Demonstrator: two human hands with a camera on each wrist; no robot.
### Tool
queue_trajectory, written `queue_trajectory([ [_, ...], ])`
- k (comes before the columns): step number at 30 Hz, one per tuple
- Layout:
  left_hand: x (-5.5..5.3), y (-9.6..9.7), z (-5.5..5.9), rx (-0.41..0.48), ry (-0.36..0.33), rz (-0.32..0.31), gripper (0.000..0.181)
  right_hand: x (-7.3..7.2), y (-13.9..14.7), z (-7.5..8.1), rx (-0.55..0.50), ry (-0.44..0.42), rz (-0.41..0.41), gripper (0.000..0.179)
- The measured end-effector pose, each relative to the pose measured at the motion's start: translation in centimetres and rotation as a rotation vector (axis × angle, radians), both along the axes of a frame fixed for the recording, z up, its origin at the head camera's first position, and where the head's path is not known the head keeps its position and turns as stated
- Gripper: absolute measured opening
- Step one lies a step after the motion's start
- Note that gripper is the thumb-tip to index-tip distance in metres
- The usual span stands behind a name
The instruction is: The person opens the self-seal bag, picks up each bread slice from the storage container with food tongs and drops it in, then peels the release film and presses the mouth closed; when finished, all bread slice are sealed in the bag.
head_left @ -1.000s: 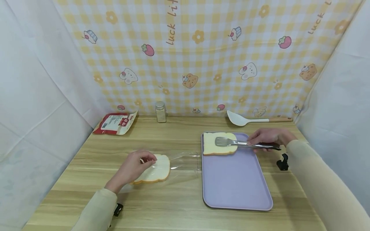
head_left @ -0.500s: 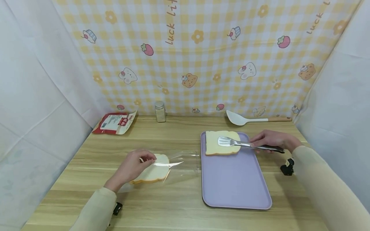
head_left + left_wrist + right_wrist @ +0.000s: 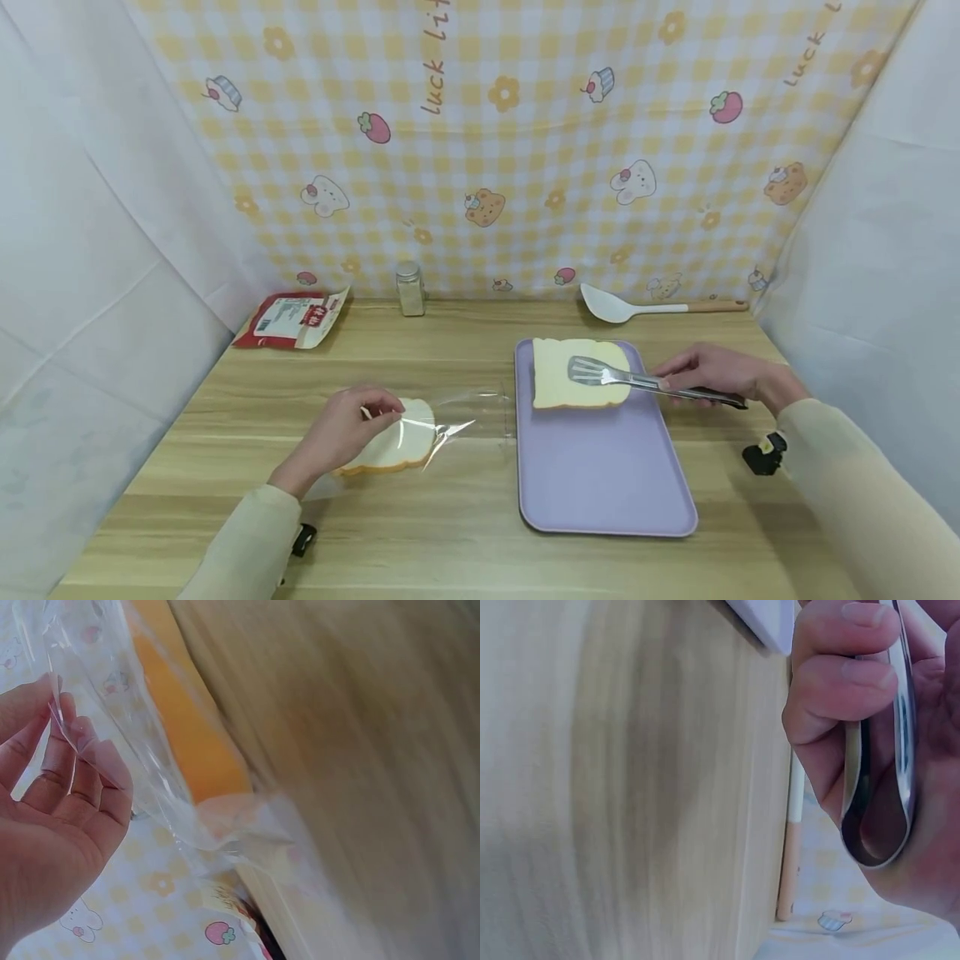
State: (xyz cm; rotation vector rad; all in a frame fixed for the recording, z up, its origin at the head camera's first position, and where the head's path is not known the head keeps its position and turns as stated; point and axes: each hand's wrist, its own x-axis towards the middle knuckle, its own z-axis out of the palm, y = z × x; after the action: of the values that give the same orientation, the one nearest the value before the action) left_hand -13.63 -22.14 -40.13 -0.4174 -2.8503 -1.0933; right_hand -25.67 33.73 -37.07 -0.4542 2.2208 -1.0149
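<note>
My left hand (image 3: 348, 429) pinches the edge of a clear plastic bag (image 3: 476, 417), which lies on the table with its mouth toward the tray. Inside the bag, partly behind the hand, is a bread slice (image 3: 408, 437); its brown crust shows in the left wrist view. In my right hand (image 3: 712, 375) are metal tongs (image 3: 637, 381), gripped by the handle. Their slotted head lies over a second bread slice (image 3: 551, 375) at the far end of the lilac tray (image 3: 607, 475). The tongs' lower arm is hidden. The right wrist view shows fingers curled round the tongs' bent end (image 3: 877, 847).
A white spatula with a wooden handle (image 3: 648, 308) lies at the back right against the patterned cloth. A small glass shaker (image 3: 410, 289) stands at the back. At the far left rests a red and white food packet (image 3: 292, 319).
The right hand and tongs have drawn slightly toward the right and nearer, and the bread slice on the tray has shifted right with them. The left hand stays nearly still; the bag's film has creased.
</note>
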Motion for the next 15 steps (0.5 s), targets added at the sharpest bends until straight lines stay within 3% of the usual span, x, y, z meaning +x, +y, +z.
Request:
queue_trajectory([
  [8,-0.1,0.0,0.0,0.004,0.012,0.001,0.005,1.4,-1.9,-0.3,-0.069,-0.027,0.095,0.037],
  [15,0.1,0.1,0.0,0.000,0.010,0.004,0.005,1.7,-3.6,-0.6,-0.044,-0.057,0.144,0.033],
])
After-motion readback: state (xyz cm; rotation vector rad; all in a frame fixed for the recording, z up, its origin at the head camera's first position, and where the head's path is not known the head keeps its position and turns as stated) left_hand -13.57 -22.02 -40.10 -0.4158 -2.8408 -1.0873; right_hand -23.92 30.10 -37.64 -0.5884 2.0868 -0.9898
